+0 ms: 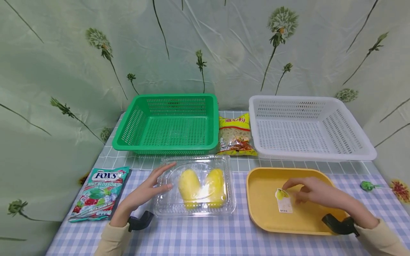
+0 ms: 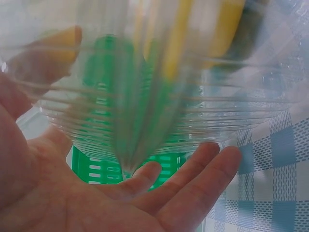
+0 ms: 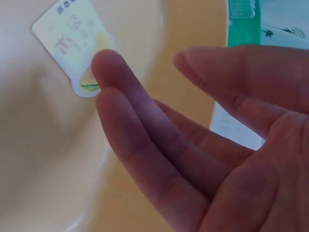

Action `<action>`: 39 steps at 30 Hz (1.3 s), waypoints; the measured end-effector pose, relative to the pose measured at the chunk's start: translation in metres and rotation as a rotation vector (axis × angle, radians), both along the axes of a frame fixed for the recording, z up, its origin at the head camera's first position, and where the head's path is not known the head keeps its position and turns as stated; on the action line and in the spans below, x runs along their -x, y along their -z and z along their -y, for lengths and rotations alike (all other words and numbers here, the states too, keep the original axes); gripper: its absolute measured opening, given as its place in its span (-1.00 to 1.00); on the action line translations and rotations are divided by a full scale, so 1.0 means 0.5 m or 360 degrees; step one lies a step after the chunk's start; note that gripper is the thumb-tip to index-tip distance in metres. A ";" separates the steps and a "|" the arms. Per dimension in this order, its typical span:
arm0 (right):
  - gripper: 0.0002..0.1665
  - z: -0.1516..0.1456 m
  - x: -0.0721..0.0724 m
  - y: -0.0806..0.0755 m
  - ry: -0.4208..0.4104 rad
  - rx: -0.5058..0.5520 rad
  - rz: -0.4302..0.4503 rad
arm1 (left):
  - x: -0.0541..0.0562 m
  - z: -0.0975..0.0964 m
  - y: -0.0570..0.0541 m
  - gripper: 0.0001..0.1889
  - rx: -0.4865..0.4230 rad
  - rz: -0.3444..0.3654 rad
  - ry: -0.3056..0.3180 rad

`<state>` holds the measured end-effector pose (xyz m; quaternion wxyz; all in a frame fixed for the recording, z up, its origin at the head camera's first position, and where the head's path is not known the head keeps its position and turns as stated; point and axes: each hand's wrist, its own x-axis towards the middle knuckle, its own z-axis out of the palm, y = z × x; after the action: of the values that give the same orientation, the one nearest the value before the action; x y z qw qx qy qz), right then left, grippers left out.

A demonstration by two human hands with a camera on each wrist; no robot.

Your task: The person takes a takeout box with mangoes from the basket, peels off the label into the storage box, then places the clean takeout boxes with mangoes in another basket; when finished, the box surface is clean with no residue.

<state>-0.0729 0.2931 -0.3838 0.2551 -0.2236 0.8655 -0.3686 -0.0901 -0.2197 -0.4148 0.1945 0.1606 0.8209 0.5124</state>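
A clear plastic clamshell box [image 1: 161, 209] holds two yellow mangoes [image 1: 189, 186]. My left hand [image 1: 144, 190] is at the box's left side, fingers spread and thumb tip over its edge. In the left wrist view, the ribbed plastic wall [image 2: 159, 113] stands close before the palm, with several fingers showing below it. My right hand [image 1: 312, 192] hovers over a yellow tray [image 1: 264, 217], thumb and fingers apart. A small white card [image 1: 285, 206] with a yellow fruit picture lies there, and the right fingertips [image 3: 110, 60] overlap its edge in the right wrist view.
Behind stand a green basket [image 1: 164, 147] and a white basket [image 1: 315, 156], with a bag of pasta [image 1: 236, 137] between them. A Fox's candy bag [image 1: 99, 193] lies at the left. At the right edge is a small green-wrapped lollipop [image 1: 366, 185].
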 end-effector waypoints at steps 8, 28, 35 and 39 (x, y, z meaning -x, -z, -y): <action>-0.70 -0.027 0.019 -0.016 0.0045 0.0375 -0.0020 | 0.001 -0.001 0.001 -0.35 -0.0004 -0.0023 -0.0001; -0.58 -0.106 0.036 -0.010 0.0605 0.0830 0.0098 | 0.000 -0.003 0.001 -0.35 -0.0003 -0.0013 -0.0014; -0.62 -0.107 0.045 0.000 0.0704 0.1053 0.0310 | 0.000 -0.002 0.002 -0.36 -0.0026 -0.0009 -0.0007; -0.66 -0.101 0.054 0.007 0.0773 0.1208 0.0386 | -0.002 -0.002 0.001 -0.37 -0.0044 -0.0020 -0.0033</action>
<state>-0.0997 0.3438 -0.3872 0.1609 -0.0473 0.6607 -0.7317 -0.0894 -0.2186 -0.4151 0.1818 0.1580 0.8165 0.5247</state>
